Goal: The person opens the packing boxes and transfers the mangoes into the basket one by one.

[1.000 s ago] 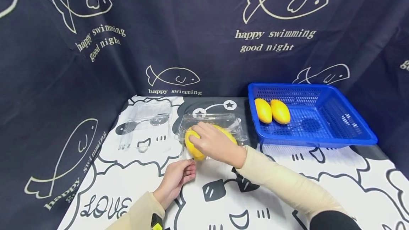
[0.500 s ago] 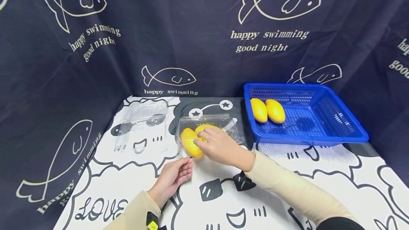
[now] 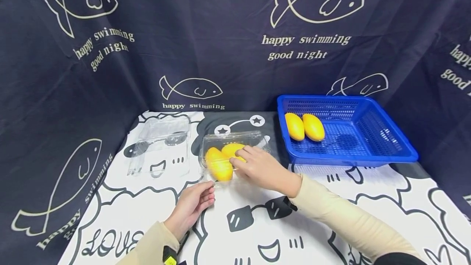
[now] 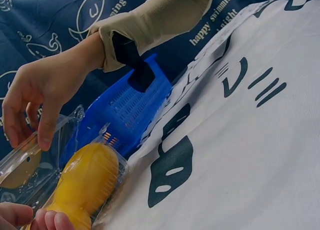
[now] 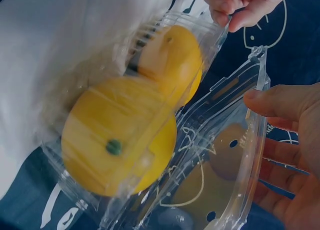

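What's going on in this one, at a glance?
A person is handling a clear plastic container with two yellow, mango-like fruits inside. The right hand grips the rim of its raised lid, while the left hand pinches the near left corner. The lid isn't closed at this moment. Two more yellow fruits lie in the blue basket on the right, and a second clear container sits on the left.

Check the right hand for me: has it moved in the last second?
Yes: in the head view, the right hand has shifted to the right, closer to the blue basket.
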Motion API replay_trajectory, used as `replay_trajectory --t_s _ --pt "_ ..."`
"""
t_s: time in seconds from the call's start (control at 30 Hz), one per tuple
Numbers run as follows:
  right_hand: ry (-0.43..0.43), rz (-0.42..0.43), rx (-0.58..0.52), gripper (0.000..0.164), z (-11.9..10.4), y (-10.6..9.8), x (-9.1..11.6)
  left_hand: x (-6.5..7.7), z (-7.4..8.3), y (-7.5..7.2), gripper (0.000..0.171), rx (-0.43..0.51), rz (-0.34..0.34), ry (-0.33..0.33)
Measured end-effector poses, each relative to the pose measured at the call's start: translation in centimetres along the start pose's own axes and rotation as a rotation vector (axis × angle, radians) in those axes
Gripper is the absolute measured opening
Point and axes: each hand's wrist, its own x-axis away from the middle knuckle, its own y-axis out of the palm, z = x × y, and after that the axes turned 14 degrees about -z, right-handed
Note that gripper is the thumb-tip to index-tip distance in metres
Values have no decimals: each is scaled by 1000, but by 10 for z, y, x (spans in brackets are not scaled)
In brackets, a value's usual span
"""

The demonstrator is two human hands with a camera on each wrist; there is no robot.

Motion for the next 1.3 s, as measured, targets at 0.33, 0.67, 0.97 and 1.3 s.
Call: replay_trajectory --t_s 0.33,0.67,0.97,1.3 --pt "13 0 29 26 7 -5 6 1 5 -7 31 -1 50 33" --pt "9 42 54 22 12 -13 8 -6 13 -16 38 6 98 72" --pt "-1 4 63 20 21 -24 2 -9 17 -17 46 4 95 89" --pt "50 -21 -94 20 47 -44 -9 -14 17 -17 43 26 77 88"
